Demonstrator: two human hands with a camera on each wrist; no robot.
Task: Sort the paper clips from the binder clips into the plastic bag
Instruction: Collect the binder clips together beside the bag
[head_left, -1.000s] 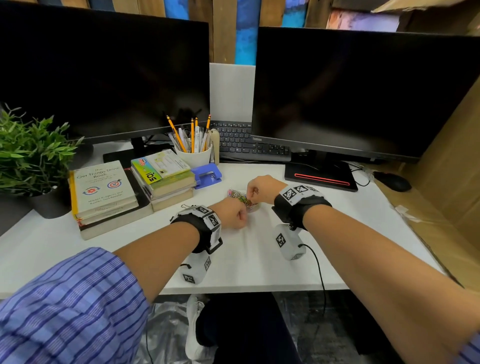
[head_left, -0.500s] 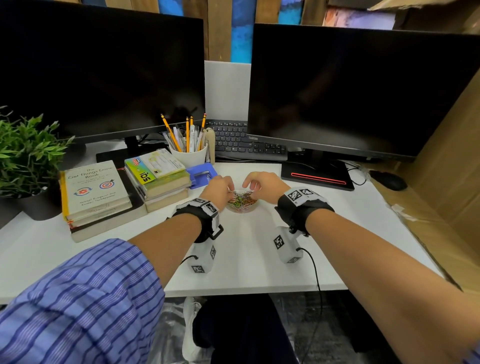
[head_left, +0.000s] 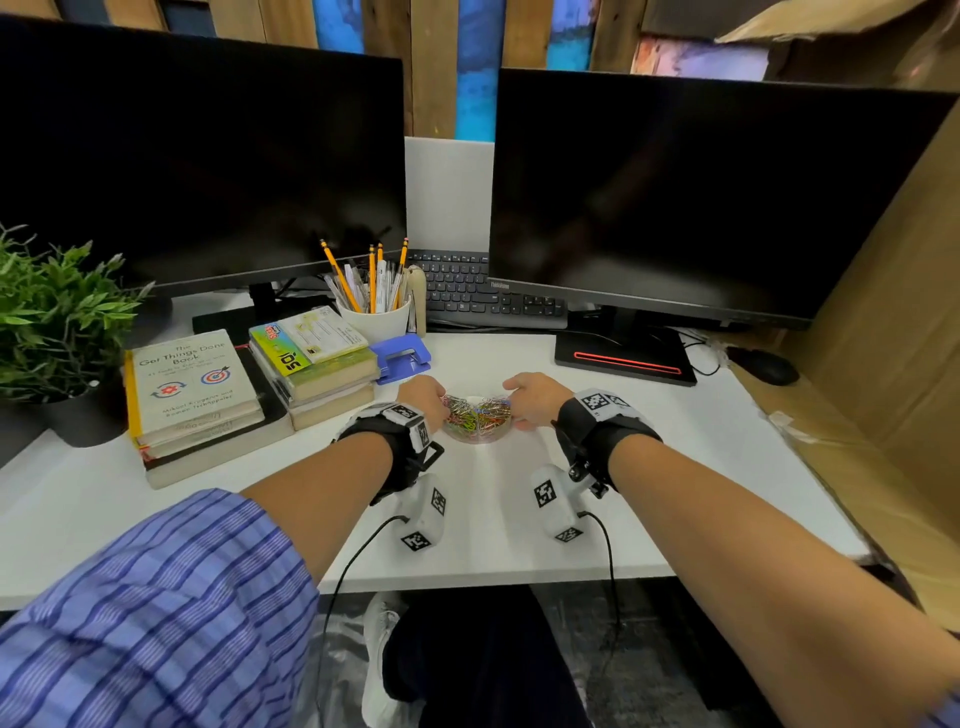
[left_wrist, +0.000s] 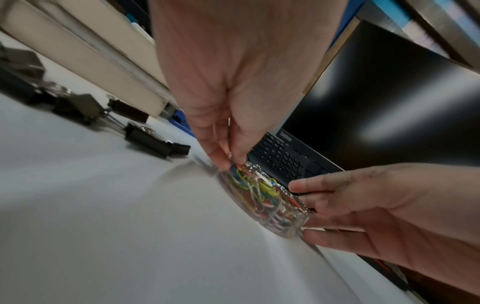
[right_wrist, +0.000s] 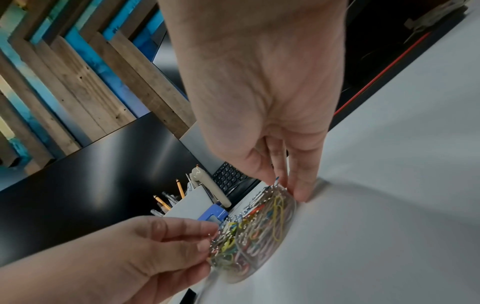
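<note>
A clear plastic bag (head_left: 477, 420) full of coloured paper clips (right_wrist: 255, 230) lies on the white desk (head_left: 675, 467) between my hands. My left hand (head_left: 440, 410) pinches its left edge, with thumb and fingertips (left_wrist: 224, 162) closed on the plastic. My right hand (head_left: 513, 413) pinches the right edge, its fingertips (right_wrist: 298, 191) down at the desk. In the left wrist view the bag (left_wrist: 262, 197) is pulled wide between both hands. Several black binder clips (left_wrist: 148, 139) lie on the desk to the left of my left hand, out of the bag.
Two stacks of books (head_left: 197, 395) sit left of the hands, with a blue hole punch (head_left: 402, 358) and a white pencil cup (head_left: 374, 317) behind. Two dark monitors (head_left: 675, 208), a keyboard (head_left: 488, 293) and a potted plant (head_left: 57, 312) line the back. A cardboard wall (head_left: 883, 338) stands at right.
My hands have moved apart and forward. The bag, held bunched between them a second ago, now lies spread wide on the desk.
</note>
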